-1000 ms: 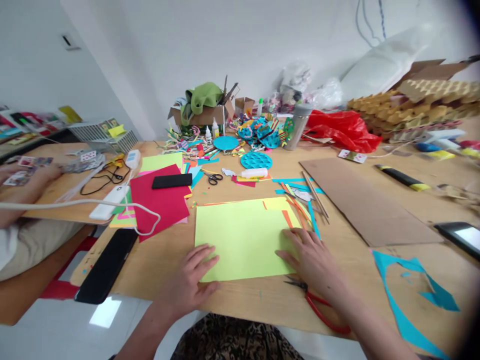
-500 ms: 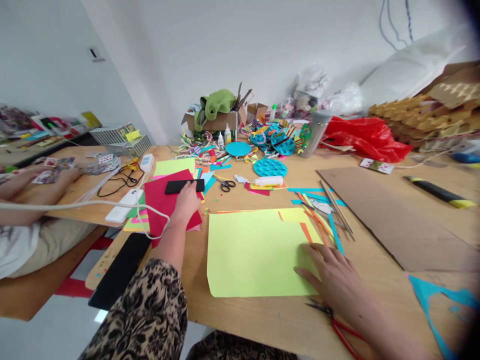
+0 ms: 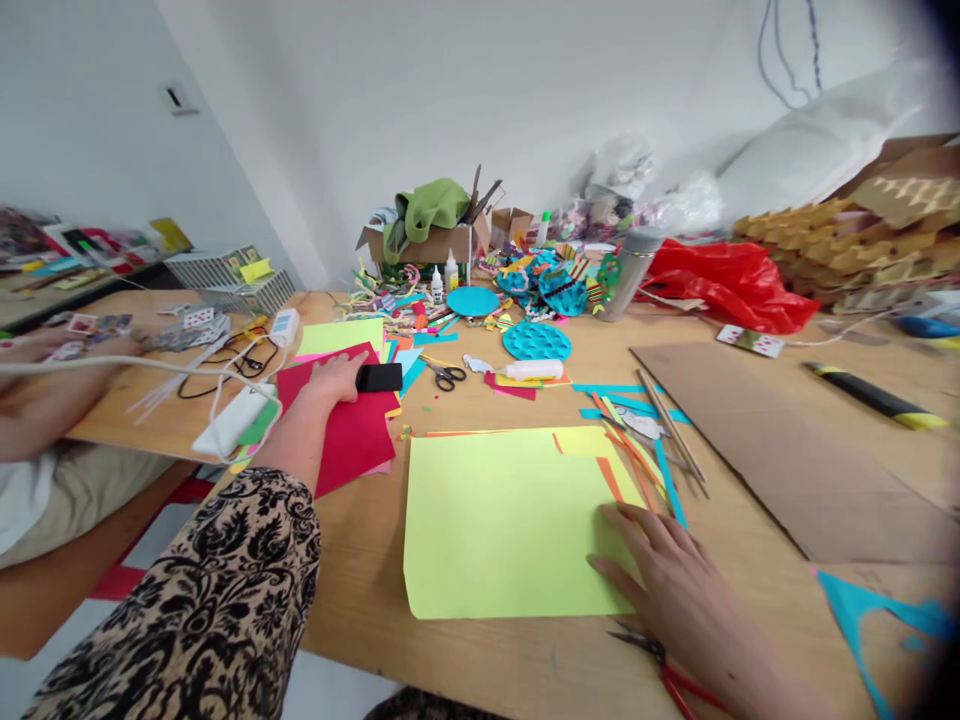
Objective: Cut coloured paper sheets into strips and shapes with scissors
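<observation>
My left hand [image 3: 335, 380] reaches out over a stack of red paper [image 3: 354, 450]. Its fingers lie stretched over the left part of a black phone-like slab [image 3: 381, 377], whose right end sticks out past them. My right hand [image 3: 667, 560] rests with spread fingers on the right edge of a yellow-green paper sheet [image 3: 510, 530], which lies flat in front of me. Below that hand, partly covered by the wrist, are red-handled scissors [image 3: 675, 680]. An orange paper strip [image 3: 609, 478] lies on the sheet's upper right corner.
Brown cardboard [image 3: 765, 450] and a black-yellow cutter [image 3: 874, 393] lie at right. Black scissors [image 3: 444, 376], a glue bottle [image 3: 534, 370] and blue paper discs [image 3: 536, 342] are farther back. A white power strip [image 3: 234, 420] and another person's arm [image 3: 67, 390] are at left.
My left hand has shifted left along the black slab, uncovering its right end. My sleeve now covers the dark flat thing at lower left. The right hand stays on the sheet.
</observation>
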The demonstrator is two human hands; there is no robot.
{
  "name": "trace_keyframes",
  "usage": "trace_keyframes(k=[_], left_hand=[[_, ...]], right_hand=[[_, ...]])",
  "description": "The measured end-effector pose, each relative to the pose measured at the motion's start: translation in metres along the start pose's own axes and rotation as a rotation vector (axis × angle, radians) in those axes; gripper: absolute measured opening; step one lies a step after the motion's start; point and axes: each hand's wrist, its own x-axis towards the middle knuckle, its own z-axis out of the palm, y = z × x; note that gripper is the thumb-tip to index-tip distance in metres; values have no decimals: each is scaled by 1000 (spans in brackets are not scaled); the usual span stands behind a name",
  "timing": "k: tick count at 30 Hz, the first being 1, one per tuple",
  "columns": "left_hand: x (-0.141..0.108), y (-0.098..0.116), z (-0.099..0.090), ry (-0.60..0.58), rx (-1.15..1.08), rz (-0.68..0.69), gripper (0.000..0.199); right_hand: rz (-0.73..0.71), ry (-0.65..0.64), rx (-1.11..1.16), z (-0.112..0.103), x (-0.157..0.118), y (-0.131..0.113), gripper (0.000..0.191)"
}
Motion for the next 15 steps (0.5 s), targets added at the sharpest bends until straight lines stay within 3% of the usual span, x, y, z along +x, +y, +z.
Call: trace_keyframes(k=[8, 15], left_hand=[[-3, -7, 1, 8, 9, 30, 100], [-22, 13, -16, 6, -61, -16, 99]], right_hand=[[-6, -6, -12, -2, 1, -2, 41], [-20, 14, -24, -2, 1, -2, 39]])
